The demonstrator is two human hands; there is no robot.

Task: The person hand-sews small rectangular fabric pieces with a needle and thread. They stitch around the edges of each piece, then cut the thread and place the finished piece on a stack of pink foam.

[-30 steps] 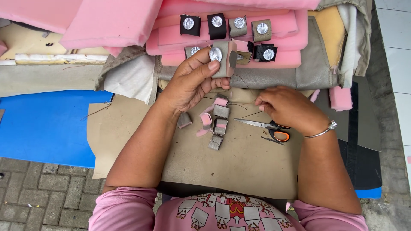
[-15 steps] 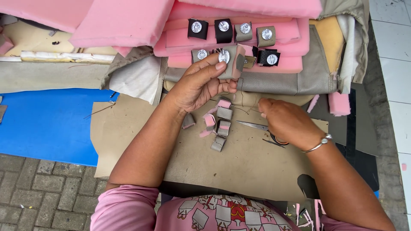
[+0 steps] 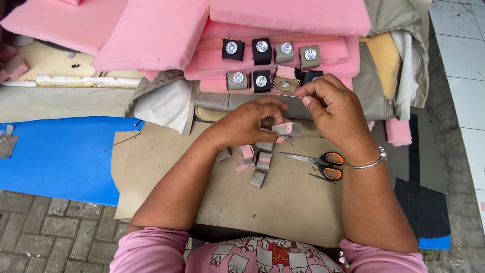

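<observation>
My left hand (image 3: 250, 121) pinches a small grey fabric piece with pink foam inside (image 3: 289, 129), held just above the brown sheet (image 3: 283, 212). My right hand (image 3: 331, 106) hovers right of it with thumb and forefinger pressed together; anything between them is too small to see. A thin thread hangs at the piece. Under my hands lie several similar small grey and pink pieces (image 3: 260, 163). Orange-handled scissors (image 3: 323, 164) rest on the sheet below my right wrist. Behind my hands, two rows of black and grey squares with silver buttons (image 3: 261, 50) sit on pink foam (image 3: 323, 50).
Thick pink foam slabs (image 3: 151, 35) are stacked at the back, over grey fabric (image 3: 376, 106) and white cloth (image 3: 161, 108). A blue mat (image 3: 60, 156) lies to the left on brick paving (image 3: 50, 237). Black sheets (image 3: 424, 202) lie to the right, by white tiles (image 3: 467, 91).
My left hand came down from the button rows and now holds a small piece. My right hand left the scissors and rose beside it. The camera tilted slightly.
</observation>
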